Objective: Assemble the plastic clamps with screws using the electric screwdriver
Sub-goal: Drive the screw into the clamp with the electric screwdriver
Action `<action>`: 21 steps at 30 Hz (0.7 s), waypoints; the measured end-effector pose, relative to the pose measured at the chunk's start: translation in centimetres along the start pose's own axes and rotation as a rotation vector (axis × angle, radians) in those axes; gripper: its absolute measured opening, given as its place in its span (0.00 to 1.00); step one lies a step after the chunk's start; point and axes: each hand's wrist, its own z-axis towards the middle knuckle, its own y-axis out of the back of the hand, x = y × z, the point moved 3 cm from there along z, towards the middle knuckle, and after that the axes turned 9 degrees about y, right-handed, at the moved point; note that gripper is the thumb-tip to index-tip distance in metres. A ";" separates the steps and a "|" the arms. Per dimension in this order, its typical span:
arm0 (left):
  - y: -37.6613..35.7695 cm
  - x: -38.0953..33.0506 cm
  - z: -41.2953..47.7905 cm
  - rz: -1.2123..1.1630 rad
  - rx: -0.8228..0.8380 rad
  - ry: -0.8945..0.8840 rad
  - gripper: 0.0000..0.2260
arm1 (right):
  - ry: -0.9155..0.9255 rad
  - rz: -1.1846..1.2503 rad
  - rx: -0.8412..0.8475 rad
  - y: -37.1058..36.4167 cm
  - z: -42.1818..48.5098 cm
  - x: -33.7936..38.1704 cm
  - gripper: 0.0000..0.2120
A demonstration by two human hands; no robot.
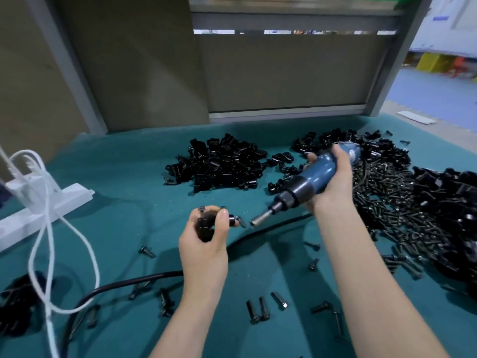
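My left hand (206, 244) grips a black plastic clamp (204, 227) above the green mat, with a screw (238, 220) sticking out of it to the right. My right hand (333, 182) holds the blue electric screwdriver (309, 180) around its body. Its metal bit (259, 219) points down-left and stops a short gap from the screw head. A pile of black clamp parts (222, 162) lies behind the hands. A heap of black screws (387, 202) spreads at the right.
A white power strip (44, 205) with a white cord (49, 254) sits at the left. A black cable (124, 282) runs across the mat under my arms. Loose screws (260, 308) are scattered near the front. More black clamps (451, 202) pile at the right edge and some (18, 303) at the lower left.
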 end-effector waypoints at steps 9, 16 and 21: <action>-1.2 0.4 -0.8 0.258 0.272 0.055 0.07 | -0.044 0.533 0.249 -2.5 0.2 3.1 0.16; -1.4 0.1 -1.2 0.274 0.295 0.060 0.10 | -0.127 0.500 0.194 -2.0 0.1 1.8 0.18; -1.3 0.3 -1.2 0.316 0.344 0.037 0.10 | -0.051 0.273 0.334 -3.0 -0.8 1.5 0.19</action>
